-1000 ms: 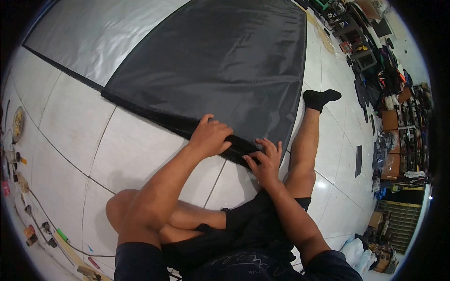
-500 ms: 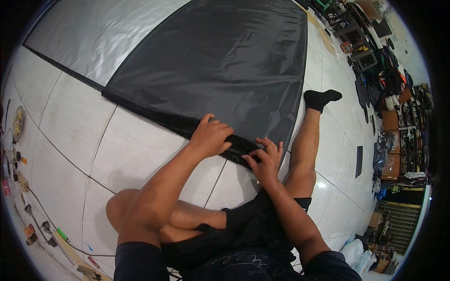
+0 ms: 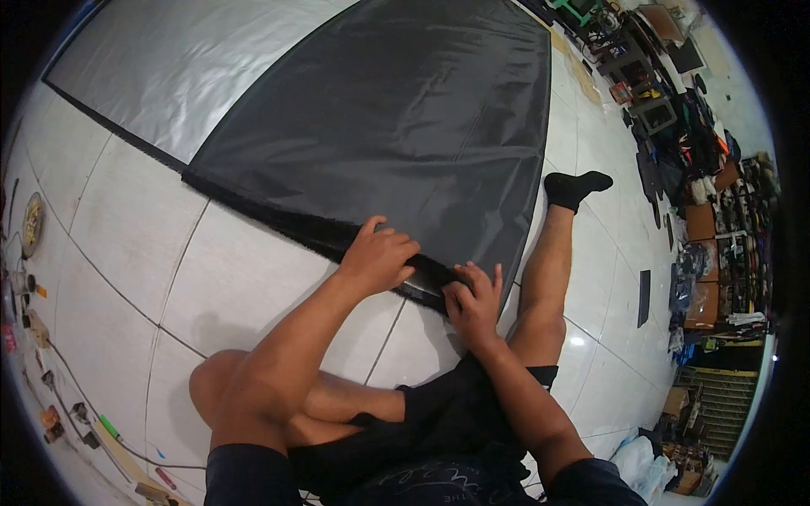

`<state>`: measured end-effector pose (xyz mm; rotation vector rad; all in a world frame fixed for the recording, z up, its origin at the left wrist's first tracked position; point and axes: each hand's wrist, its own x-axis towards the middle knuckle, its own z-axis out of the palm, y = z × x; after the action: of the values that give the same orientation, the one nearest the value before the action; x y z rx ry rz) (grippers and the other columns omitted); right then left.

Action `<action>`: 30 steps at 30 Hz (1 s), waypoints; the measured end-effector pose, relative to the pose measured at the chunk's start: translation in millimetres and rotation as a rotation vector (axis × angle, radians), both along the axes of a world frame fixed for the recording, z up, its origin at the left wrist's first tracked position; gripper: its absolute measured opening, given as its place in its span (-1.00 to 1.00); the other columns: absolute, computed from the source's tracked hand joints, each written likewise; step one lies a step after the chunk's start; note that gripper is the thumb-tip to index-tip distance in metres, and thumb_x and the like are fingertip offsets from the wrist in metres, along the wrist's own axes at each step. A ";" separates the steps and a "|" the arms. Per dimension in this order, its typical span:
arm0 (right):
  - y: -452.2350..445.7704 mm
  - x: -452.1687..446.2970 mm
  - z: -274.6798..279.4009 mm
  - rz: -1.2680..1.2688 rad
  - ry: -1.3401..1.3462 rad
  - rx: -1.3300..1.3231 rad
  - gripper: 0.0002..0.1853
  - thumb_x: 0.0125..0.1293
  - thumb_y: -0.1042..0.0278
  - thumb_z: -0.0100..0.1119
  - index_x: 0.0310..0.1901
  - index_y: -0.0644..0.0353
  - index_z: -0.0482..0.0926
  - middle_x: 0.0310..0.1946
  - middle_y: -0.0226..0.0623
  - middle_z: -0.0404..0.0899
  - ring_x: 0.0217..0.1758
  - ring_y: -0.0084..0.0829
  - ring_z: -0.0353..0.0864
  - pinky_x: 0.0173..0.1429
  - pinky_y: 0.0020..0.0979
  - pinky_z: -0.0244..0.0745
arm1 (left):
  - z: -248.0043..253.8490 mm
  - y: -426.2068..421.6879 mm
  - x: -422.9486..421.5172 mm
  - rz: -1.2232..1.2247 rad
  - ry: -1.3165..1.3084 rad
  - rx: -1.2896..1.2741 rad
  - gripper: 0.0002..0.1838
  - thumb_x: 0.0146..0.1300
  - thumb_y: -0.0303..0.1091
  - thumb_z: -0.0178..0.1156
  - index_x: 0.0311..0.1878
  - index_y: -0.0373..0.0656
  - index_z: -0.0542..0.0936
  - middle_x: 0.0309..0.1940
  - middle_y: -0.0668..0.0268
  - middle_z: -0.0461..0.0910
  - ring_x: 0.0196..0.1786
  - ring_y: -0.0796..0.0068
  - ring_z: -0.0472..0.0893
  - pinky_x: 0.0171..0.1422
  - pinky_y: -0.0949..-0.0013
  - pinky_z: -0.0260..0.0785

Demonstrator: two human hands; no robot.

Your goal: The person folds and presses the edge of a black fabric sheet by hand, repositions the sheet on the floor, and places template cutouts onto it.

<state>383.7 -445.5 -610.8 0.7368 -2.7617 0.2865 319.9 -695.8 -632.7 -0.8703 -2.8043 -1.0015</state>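
A large dark grey sheet (image 3: 396, 126), smooth and slightly wrinkled, lies on the floor in front of me. Along its near side runs a fuzzy black edge (image 3: 278, 212), where the layers part a little. My left hand (image 3: 377, 257) has its fingers curled over this edge, thumb side toward the right hand. Farther right, near the sheet's corner, my right hand (image 3: 474, 299) pinches the same edge, with the outer fingers bent above the sheet. The fingertips of both hands are partly hidden. Between the hands, a shiny dark strip shows inside the fold.
A silver sheet (image 3: 194, 67) extends to the left of the dark one. White floor tiles (image 3: 245, 261) surround my legs. At the left lie a round dish (image 3: 32, 223), cables and small tools. Shelves and piled goods (image 3: 717, 253) line the right side.
My right hand has closed its fingers more tightly on the fuzzy edge and shifted slightly down. My left hand stays almost in place.
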 end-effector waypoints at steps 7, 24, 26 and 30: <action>-15.6 10.9 14.9 0.036 -0.124 -0.014 -0.77 0.02 0.45 0.53 -0.23 0.08 0.75 0.45 -0.11 0.38 0.62 0.05 0.22 0.61 0.48 -0.12 | 15.8 8.7 3.3 0.175 0.401 0.045 -0.60 0.03 -0.24 0.49 -0.03 0.03 0.65 -0.32 0.40 0.61 -0.16 0.30 0.61 0.24 0.10 0.31; -7.6 -2.3 14.8 -0.120 -0.094 -0.104 -0.85 0.28 0.36 0.46 -0.15 0.13 0.72 0.26 -0.22 0.59 0.49 -0.07 0.44 0.62 0.41 -0.12 | 7.1 7.7 3.1 0.131 0.434 0.031 -0.92 0.19 -0.39 0.31 -0.26 -0.06 0.63 -0.34 0.39 0.62 -0.17 0.38 0.61 0.15 0.18 0.32; -10.0 -7.1 13.0 -0.138 -0.061 -0.088 -0.85 0.29 0.38 0.44 -0.14 0.13 0.69 0.24 -0.23 0.60 0.48 -0.09 0.45 0.63 0.39 -0.09 | 12.8 4.3 3.8 0.081 0.389 0.039 -0.92 0.22 -0.38 0.32 -0.23 -0.07 0.66 -0.28 0.38 0.63 -0.10 0.38 0.61 0.23 0.16 0.31; -9.8 -7.4 9.5 -0.126 -0.023 -0.101 -0.87 0.32 0.39 0.40 -0.15 0.13 0.66 0.21 -0.25 0.62 0.45 -0.16 0.50 0.62 0.33 0.02 | 19.1 -2.5 5.9 0.018 0.217 0.046 -0.87 0.21 -0.35 0.40 -0.18 -0.07 0.72 -0.14 0.36 0.64 0.04 0.32 0.60 0.31 0.12 0.24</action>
<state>376.3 -455.4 -601.3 0.5348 -2.7769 0.4072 325.8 -698.4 -613.7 -0.8885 -2.5939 -0.9057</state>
